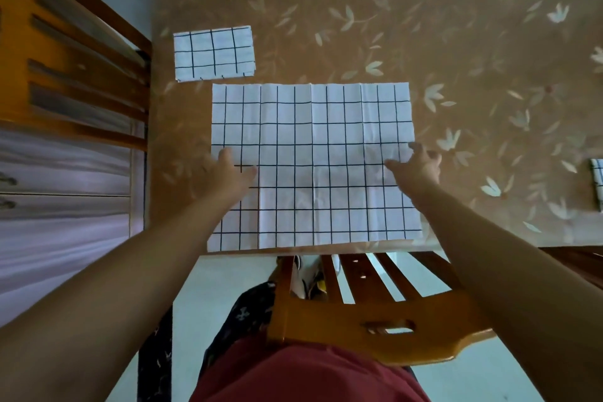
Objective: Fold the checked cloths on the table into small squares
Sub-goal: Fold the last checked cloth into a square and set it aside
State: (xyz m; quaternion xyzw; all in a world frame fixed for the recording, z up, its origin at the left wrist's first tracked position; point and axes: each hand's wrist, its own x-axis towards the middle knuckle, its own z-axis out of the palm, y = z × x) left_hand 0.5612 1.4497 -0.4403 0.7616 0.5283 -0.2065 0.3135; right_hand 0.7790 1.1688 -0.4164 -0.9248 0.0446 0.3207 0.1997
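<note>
Head-camera view: a checked cloth (313,157) lay spread at the tabletop's (424,26) near edge, left hand (233,170) flat on one side, right hand (419,165) opposite, grip unclear, apparently steadying it for folding.

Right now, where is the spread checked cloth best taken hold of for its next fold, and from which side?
Probably at its two near corners, pinched from the person's side. The spread checked cloth lies flat, and its near edge runs along the edge of the table, so a pinch can likely get under it there.
</note>
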